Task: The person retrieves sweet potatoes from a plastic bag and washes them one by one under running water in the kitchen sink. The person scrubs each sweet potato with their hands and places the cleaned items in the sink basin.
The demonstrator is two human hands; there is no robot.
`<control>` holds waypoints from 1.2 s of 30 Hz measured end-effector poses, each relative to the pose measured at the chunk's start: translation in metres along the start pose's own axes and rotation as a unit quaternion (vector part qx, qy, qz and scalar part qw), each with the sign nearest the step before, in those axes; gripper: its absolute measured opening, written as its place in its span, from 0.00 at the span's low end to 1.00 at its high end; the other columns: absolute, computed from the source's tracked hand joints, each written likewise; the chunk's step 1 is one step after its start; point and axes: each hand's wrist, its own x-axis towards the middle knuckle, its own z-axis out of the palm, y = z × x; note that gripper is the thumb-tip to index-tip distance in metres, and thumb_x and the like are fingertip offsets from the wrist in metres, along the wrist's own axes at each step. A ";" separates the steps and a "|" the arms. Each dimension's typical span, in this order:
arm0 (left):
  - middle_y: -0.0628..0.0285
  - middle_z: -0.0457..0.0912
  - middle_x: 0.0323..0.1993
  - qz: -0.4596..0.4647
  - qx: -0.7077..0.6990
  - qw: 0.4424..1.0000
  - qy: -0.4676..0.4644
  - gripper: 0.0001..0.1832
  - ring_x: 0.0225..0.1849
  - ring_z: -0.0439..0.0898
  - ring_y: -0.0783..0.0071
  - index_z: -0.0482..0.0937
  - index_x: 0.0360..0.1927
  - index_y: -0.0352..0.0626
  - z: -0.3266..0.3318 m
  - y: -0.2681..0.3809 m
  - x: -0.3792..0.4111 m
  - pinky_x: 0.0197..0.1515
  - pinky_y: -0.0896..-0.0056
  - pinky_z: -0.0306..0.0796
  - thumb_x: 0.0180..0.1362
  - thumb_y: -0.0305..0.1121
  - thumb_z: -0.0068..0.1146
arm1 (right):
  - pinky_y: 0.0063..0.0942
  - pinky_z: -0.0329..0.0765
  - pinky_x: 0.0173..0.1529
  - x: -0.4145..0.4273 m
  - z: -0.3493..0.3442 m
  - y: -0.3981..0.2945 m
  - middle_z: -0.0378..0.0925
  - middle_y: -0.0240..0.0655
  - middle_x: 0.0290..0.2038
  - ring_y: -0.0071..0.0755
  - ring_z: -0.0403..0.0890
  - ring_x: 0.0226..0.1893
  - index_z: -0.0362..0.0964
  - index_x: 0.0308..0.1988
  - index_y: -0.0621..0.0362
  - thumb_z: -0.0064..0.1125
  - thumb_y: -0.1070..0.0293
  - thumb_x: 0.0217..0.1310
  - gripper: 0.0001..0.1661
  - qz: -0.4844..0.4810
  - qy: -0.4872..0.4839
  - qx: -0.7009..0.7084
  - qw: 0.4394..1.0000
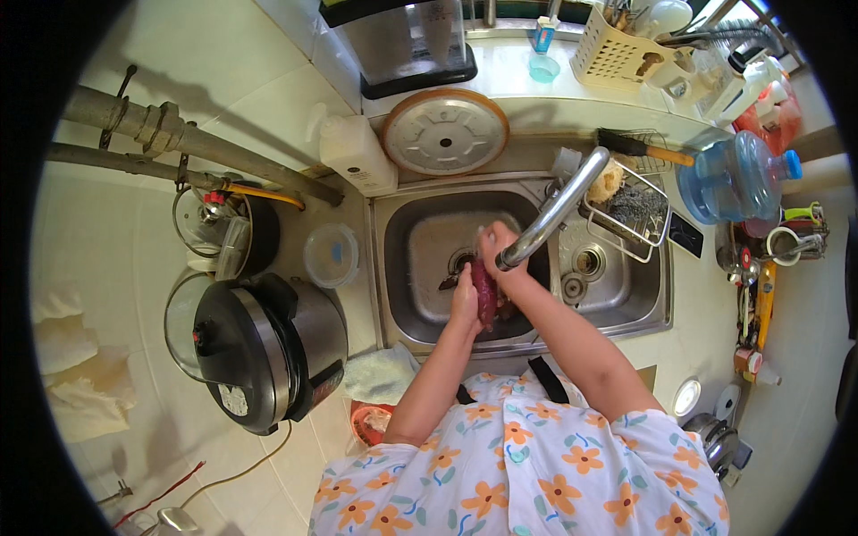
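Note:
My left hand [467, 298] holds a reddish-purple root vegetable [484, 288], which looks like a sweet potato, over the left basin [429, 231] of a stainless steel sink. At its upper end is my right hand [499, 244], its fingers curled and blurred; whether anything is inside them is hidden. The chrome faucet spout [556, 211] arches over my right wrist and covers part of it. A small dark piece [448, 282] lies beside the drain. Something brownish shows in the basin, partly hidden by my right forearm.
Right of the spout, a wire rack [660, 231] holds scrubbers beside a phone [685, 235] and a blue water jug [727, 177]. On the left stand a clear plastic container [331, 255] and an electric pressure cooker [255, 355]. A round metal lid [446, 132] leans behind the sink.

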 end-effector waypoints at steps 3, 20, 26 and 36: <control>0.59 0.81 0.43 0.034 -0.136 0.990 0.009 0.26 0.43 0.80 0.66 0.75 0.50 0.43 0.033 0.021 -0.017 0.47 0.65 0.74 0.67 0.55 0.38 | 0.46 0.74 0.32 -0.020 -0.003 -0.012 0.77 0.49 0.27 0.59 0.78 0.31 0.71 0.31 0.56 0.53 0.53 0.61 0.16 -0.059 0.009 0.098 0.993; 0.58 0.73 0.59 0.078 -0.140 0.984 -0.078 0.26 0.60 0.71 0.63 0.67 0.62 0.45 0.013 0.009 -0.007 0.63 0.61 0.62 0.68 0.49 0.40 | 0.47 0.75 0.36 -0.044 -0.017 -0.028 0.77 0.50 0.27 0.59 0.79 0.32 0.68 0.34 0.58 0.55 0.57 0.60 0.14 -0.042 -0.026 0.014 0.999; 0.58 0.80 0.48 0.082 -0.191 0.973 -0.102 0.21 0.50 0.77 0.64 0.74 0.52 0.43 -0.003 0.018 0.000 0.57 0.60 0.69 0.68 0.46 0.40 | 0.48 0.75 0.36 -0.064 -0.022 -0.043 0.77 0.53 0.29 0.61 0.78 0.32 0.75 0.35 0.55 0.55 0.55 0.59 0.14 -0.006 -0.048 -0.004 0.999; 0.59 0.82 0.41 -0.007 -0.124 0.984 -0.126 0.33 0.42 0.80 0.66 0.77 0.47 0.43 -0.006 0.043 -0.010 0.47 0.64 0.74 0.64 0.64 0.37 | 0.39 0.75 0.30 -0.070 -0.047 -0.053 0.76 0.44 0.25 0.51 0.79 0.28 0.69 0.36 0.58 0.58 0.66 0.59 0.09 -0.167 -0.061 0.160 0.971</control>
